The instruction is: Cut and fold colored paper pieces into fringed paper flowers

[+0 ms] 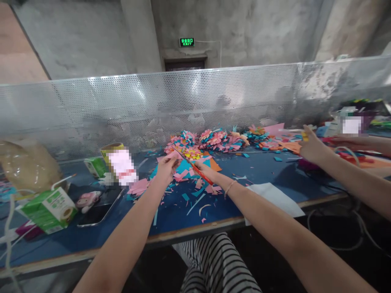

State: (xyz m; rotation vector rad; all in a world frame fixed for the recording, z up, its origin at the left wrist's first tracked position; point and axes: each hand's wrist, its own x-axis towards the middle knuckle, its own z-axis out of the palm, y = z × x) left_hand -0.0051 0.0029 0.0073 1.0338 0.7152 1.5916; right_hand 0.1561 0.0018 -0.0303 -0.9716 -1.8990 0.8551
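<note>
My left hand pinches a piece of pink paper above the blue table. In my right hand is a pair of scissors with orange-red handles, its blades pointing up and left toward the pink paper. Whether the blades touch the paper I cannot tell. Just beyond my hands sit paper flowers in pink, blue and yellow. Blue paper and an orange sheet lie under and beside my hands, among many pink and blue scraps.
To the left are a green drink carton, a phone and a yellow box. White paper overhangs the table's front edge. A perforated metal screen stands behind. At right, a co-worker's hand reaches over the table.
</note>
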